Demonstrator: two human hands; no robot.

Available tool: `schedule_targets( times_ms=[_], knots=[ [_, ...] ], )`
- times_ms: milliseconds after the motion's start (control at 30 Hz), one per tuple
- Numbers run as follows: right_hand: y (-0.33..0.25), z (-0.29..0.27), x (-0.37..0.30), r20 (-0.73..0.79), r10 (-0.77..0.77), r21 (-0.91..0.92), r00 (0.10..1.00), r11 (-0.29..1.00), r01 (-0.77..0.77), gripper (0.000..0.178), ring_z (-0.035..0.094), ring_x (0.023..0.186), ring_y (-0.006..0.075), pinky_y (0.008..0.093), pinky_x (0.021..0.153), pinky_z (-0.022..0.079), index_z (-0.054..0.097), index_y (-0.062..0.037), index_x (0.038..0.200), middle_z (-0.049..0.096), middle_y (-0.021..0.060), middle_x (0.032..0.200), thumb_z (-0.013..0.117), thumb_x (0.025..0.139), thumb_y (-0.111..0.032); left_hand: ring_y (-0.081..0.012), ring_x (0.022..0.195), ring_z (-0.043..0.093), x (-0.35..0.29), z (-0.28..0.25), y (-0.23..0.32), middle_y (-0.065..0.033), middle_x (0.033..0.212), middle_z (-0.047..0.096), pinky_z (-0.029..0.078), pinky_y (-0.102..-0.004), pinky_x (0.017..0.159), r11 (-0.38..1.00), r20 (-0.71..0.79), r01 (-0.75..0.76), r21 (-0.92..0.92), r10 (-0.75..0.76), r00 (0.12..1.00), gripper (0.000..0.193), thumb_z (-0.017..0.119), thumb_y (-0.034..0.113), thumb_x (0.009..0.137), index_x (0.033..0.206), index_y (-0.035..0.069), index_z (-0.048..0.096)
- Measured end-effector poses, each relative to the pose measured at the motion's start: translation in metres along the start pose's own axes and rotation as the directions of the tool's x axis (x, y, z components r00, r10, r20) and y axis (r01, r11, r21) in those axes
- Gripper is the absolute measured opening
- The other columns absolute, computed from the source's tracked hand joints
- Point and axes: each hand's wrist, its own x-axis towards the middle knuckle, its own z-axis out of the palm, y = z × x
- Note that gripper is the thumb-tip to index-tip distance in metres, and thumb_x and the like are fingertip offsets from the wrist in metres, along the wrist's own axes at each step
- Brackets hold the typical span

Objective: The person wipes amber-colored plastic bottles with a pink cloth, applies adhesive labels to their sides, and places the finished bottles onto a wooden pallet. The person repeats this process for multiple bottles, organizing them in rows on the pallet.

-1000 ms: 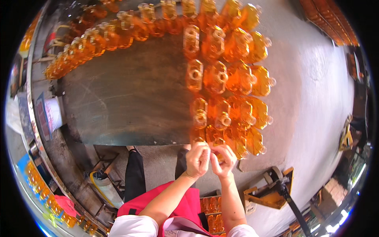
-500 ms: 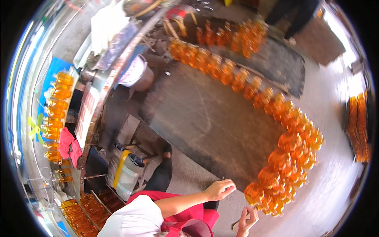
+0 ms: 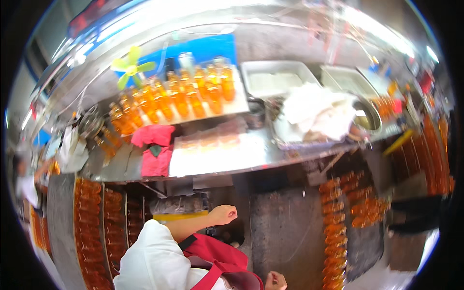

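Observation:
My left hand (image 3: 223,215) is held out in front of the bench with its fingers curled in and nothing seen in them. At the lower edge, partly cut off, my right hand (image 3: 275,280) has its fingers bent and also looks bare. Neither hand touches a bottle. A long row of amber bottles (image 3: 334,232) stands along the right side of a dark board (image 3: 285,232), to the right of both hands. On the bench ahead, more amber bottles (image 3: 191,96) stand on a white board beside a red cloth (image 3: 155,149) and some flat clear packets (image 3: 212,140).
A metal-topped bench (image 3: 261,157) crosses in front of me. It bears a heap of white cloth (image 3: 316,111), a white tray (image 3: 278,77) and a yellow-green fan (image 3: 132,68). Racked amber bottles (image 3: 88,227) fill the left. A person's dark-clothed legs (image 3: 415,215) show at right.
My view has swung left from the board of bottles to the bench. Both hands have moved away from the bottle cluster at the board's near end.

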Motion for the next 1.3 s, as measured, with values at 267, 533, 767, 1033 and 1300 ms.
schedule_targets(
  times_ms=[267,533,767,1033,1300],
  knots=[
    [-0.005,-0.026,0.093,0.139,-0.242,-0.136,0.960,0.956,0.261,0.012,0.065,0.070,0.0198,0.0303,0.060,0.053,0.071,-0.0016,0.093,0.071,0.0119,0.085,0.069,0.085,-0.010,-0.0340,0.082,0.067,-0.059,-0.012,-0.041,-0.0129,0.084,0.069,0.053,-0.0437,0.072,0.942,-0.053,0.302,-0.147,-0.312,0.949,0.021,0.063,0.029,0.082,0.088,0.010,0.067],
    [-0.069,0.009,0.145,0.413,-0.343,-0.072,0.844,0.911,0.405,0.014,0.065,0.070,0.0192,0.0311,0.065,0.054,0.070,-0.0010,0.095,0.070,0.0112,0.083,0.070,0.084,-0.011,-0.0345,0.089,0.066,-0.112,-0.015,-0.043,-0.0151,0.092,0.069,0.051,-0.0454,0.074,0.895,-0.016,0.409,-0.176,-0.418,0.908,0.023,0.062,0.029,0.082,0.092,0.008,0.065],
    [-0.082,0.045,0.159,0.473,-0.360,0.021,0.804,0.917,0.398,0.019,0.065,0.074,0.0187,0.0295,0.069,0.053,0.070,-0.0039,0.100,0.070,0.0118,0.084,0.073,0.082,-0.012,-0.0353,0.087,0.066,-0.105,-0.043,-0.056,-0.0143,0.089,0.069,0.051,-0.0457,0.073,0.905,-0.107,0.381,-0.191,-0.405,0.908,0.026,0.064,0.031,0.082,0.094,0.009,0.064],
    [-0.232,0.113,0.254,0.485,-0.500,0.317,0.717,0.865,0.389,0.011,0.065,0.077,0.0129,0.0243,0.070,0.051,0.070,-0.0016,0.088,0.066,0.0078,0.079,0.073,0.079,-0.008,-0.0098,0.060,0.060,-0.061,-0.166,-0.055,-0.0045,0.072,0.066,0.049,-0.0270,0.056,0.747,-0.480,0.075,-0.660,-0.496,0.723,0.020,0.063,0.021,0.091,0.094,0.001,0.066],
    [-0.453,0.230,0.435,0.188,-0.796,0.525,0.576,0.577,0.625,0.018,0.061,0.087,0.0142,0.0266,0.078,0.051,0.068,-0.0019,0.099,0.060,0.0064,0.105,0.070,0.082,-0.003,-0.0295,0.091,0.061,0.121,-0.387,-0.044,-0.0155,0.097,0.060,0.050,-0.0361,0.078,0.975,-0.954,-0.212,-0.065,0.002,0.300,0.021,0.066,0.009,0.086,0.104,0.001,0.060]
  ],
)
